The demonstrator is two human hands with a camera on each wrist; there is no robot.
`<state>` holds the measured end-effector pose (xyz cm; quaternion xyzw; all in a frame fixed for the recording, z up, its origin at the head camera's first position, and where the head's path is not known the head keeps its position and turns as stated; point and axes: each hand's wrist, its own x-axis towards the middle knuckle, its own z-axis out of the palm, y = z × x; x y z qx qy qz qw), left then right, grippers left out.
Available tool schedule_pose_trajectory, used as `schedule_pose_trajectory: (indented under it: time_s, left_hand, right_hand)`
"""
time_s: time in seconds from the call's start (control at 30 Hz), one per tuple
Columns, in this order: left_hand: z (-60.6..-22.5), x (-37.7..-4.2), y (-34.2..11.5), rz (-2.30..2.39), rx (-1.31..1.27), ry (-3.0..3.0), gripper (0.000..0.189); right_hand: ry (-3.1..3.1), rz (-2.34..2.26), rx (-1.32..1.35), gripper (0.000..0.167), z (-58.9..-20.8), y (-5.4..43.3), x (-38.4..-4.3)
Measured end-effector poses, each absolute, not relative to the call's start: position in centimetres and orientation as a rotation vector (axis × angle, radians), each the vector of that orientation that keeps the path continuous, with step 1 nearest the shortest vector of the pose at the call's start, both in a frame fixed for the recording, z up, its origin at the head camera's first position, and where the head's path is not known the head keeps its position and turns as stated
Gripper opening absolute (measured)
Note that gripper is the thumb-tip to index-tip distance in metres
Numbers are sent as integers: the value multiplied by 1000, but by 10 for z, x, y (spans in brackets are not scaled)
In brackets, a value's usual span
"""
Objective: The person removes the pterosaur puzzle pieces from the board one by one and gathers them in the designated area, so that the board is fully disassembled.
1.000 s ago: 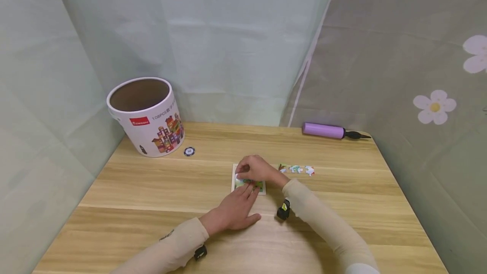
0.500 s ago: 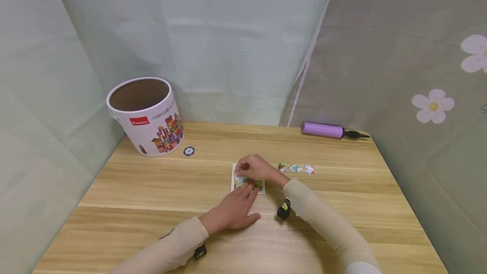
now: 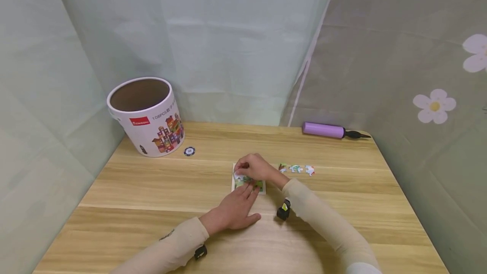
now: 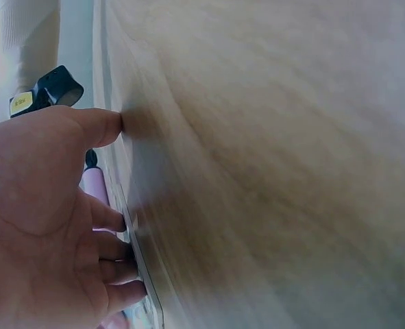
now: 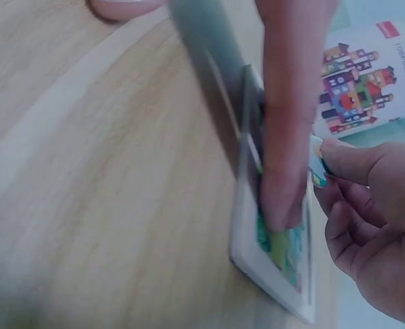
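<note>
A small framed jigsaw puzzle (image 3: 233,185) with a green and blue picture lies mid-table in the head view. My left hand (image 3: 233,211) rests its straight fingers on the near part of the puzzle, thumb spread out to the side. Over the far left part of the frame, my right hand (image 3: 256,168) pinches a puzzle piece (image 5: 317,164) between thumb and finger; the right wrist view shows it tilted at the fingertips. The right hand hides much of the picture. Right of the frame lie three loose items in a row: a brown-green piece (image 3: 282,168), a white-green piece (image 3: 295,168) and a white-red piece (image 3: 310,170).
A white bucket (image 3: 152,126) printed with building blocks stands at the back left. Beside its base lies a poker chip (image 3: 189,151). A purple hand pump (image 3: 323,130) with a black nozzle lies along the back right edge. Cloth walls surround the table.
The right hand has shifted very slightly at the far left part of the frame, still pinching the puzzle piece. The left hand stays in place.
</note>
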<state>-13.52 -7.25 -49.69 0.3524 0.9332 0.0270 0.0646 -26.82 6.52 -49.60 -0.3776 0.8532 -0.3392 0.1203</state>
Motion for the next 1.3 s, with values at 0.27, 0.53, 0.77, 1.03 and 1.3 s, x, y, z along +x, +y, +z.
schedule_pose_trajectory:
  time_s: [0.27, 0.53, 0.77, 1.03, 1.3]
  left_hand:
    - [-497, -135, -72, 98, 1060, 2803, 77]
    - [-498, -134, -72, 138, 1045, 2813, 78]
    - [-495, -133, -70, 106, 1032, 2816, 78]
    - [-495, -133, -70, 91, 1019, 2813, 79]
    - [-497, -134, -71, 111, 1033, 2807, 79]
  right_hand:
    - [2548, -1033, -1120, 11, -487, 87, -272]
    - [2622, -1054, -1043, 9, -483, 121, -274]
    - [2660, -1066, -990, 8, -482, 150, -272]
    - [2684, -1037, -983, 7, -483, 179, -267]
    - [2675, -1017, -963, 6, -489, 198, -259]
